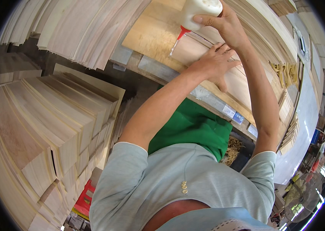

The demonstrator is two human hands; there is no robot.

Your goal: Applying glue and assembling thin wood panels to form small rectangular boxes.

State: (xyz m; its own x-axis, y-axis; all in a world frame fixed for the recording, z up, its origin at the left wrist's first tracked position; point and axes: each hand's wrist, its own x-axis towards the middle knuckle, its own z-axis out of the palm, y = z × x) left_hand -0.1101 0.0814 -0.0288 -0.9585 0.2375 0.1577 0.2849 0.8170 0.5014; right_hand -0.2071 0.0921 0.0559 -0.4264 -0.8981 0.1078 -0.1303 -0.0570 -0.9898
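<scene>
My right hand [231, 26] grips a white squeeze bottle [200, 10] of what looks like glue, tipped so its red nozzle [184, 32] points down. A thin whitish tip extends from the nozzle over a pale wooden board [187, 47] on the workbench. My left hand [213, 64] lies flat on the pale wood, fingers spread, to the right of the nozzle tip. Its fingertips reach toward the board's far side, below my right wrist. Under the pale piece is a yellowish wooden panel [141, 34], which shows at the left.
Tall stacks of boards [43, 115] stand on my left, with more planks [93, 29] beyond them. Another board stack [264, 29] borders the bench's far right. Tan bands [285, 73] hang beside it. A grey metal surface [299, 134] and a fan [305, 196] are farther right.
</scene>
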